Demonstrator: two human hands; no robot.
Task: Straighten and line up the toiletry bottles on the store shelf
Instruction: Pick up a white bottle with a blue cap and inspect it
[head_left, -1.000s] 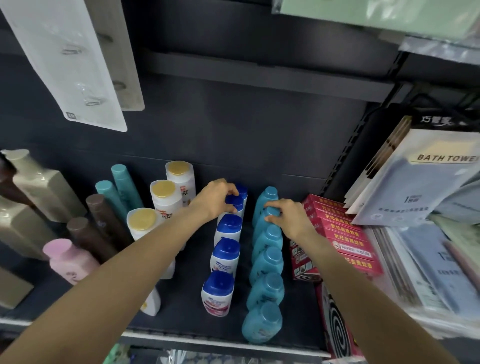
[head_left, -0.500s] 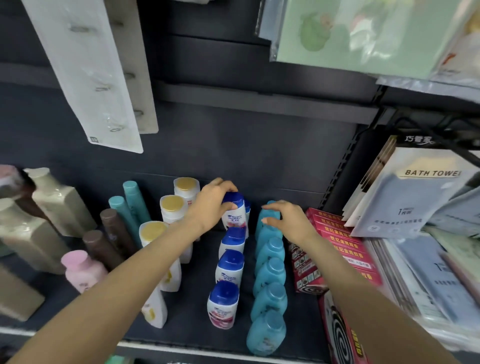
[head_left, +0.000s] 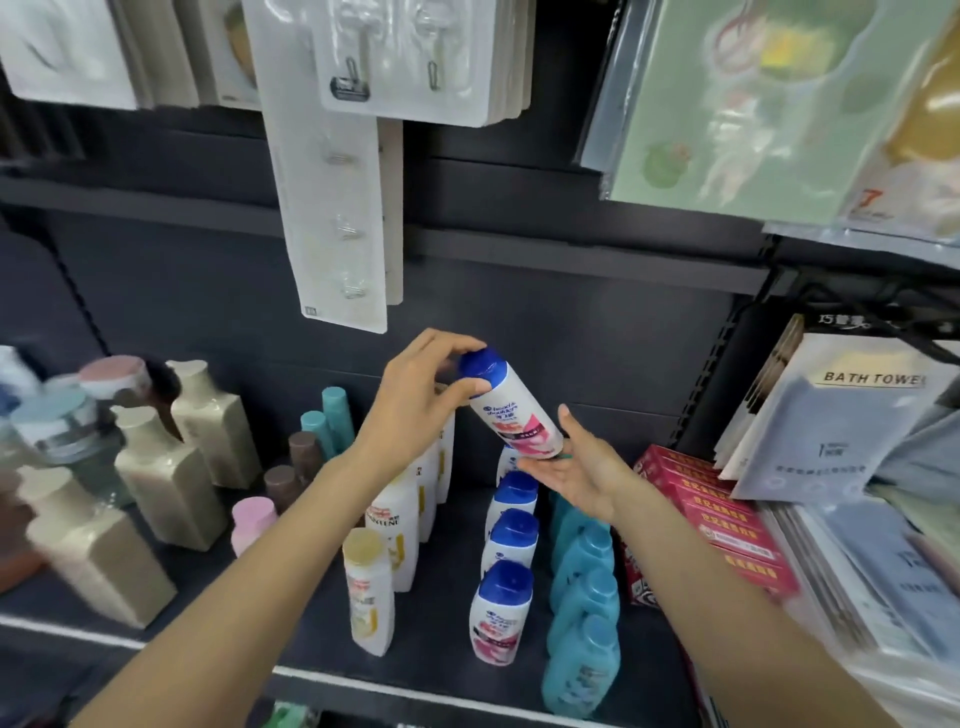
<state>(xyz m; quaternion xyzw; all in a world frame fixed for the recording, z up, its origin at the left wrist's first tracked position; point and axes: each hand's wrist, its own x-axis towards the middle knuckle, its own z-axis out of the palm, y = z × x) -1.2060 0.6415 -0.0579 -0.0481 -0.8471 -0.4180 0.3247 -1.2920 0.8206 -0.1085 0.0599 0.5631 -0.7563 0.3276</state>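
My left hand (head_left: 415, 395) grips the blue cap of a white shampoo bottle (head_left: 514, 415) and holds it tilted in the air above the shelf. My right hand (head_left: 576, 467) lies palm up with straight fingers under the bottle's base. Below stand a row of white bottles with blue caps (head_left: 506, 592), a row of turquoise bottles (head_left: 584, 613) to their right, and a row of white bottles with yellow caps (head_left: 384, 545) to their left.
Beige square bottles (head_left: 171, 483), brown, teal and pink bottles (head_left: 252, 519) fill the shelf's left. Red boxes (head_left: 711, 514) and bath towel packs (head_left: 841, 415) crowd the right. Carded hooks (head_left: 343, 218) hang above. The shelf's front edge (head_left: 363, 686) runs below.
My left hand has lifted the rear blue-capped bottle off the shelf and tilted it. My right hand left the turquoise bottles and turned palm up under it. The camera tilted upward.
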